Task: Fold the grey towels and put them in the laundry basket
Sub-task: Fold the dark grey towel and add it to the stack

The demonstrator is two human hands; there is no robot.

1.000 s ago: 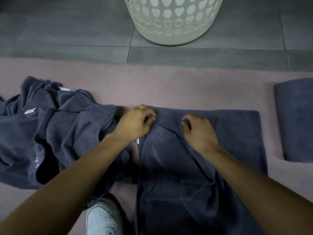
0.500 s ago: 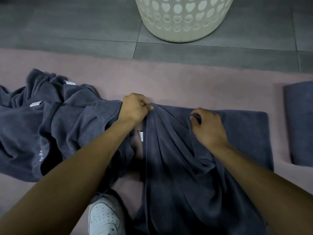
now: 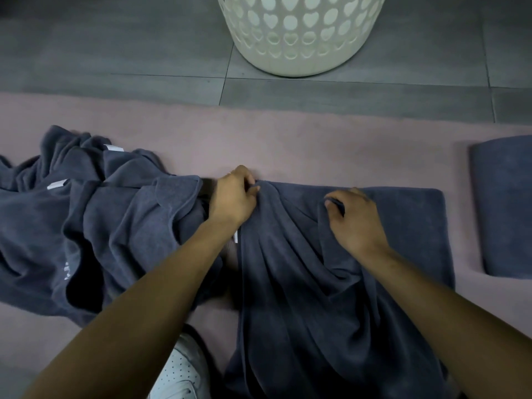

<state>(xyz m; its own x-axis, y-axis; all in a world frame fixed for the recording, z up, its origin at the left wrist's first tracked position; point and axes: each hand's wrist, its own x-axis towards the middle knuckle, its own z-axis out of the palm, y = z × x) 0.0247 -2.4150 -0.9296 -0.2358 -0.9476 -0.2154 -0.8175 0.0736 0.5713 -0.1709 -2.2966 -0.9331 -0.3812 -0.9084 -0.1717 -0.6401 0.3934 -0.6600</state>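
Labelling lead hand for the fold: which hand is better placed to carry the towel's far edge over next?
Probably the left hand: it pinches the grey towel at its far left corner. The right hand grips a mid-edge bunch, better suited to steadying.

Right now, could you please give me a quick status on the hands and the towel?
Left hand and right hand both pinching the grey towel, far edge bunched. Laundry basket ahead on tile. Nothing in the way.
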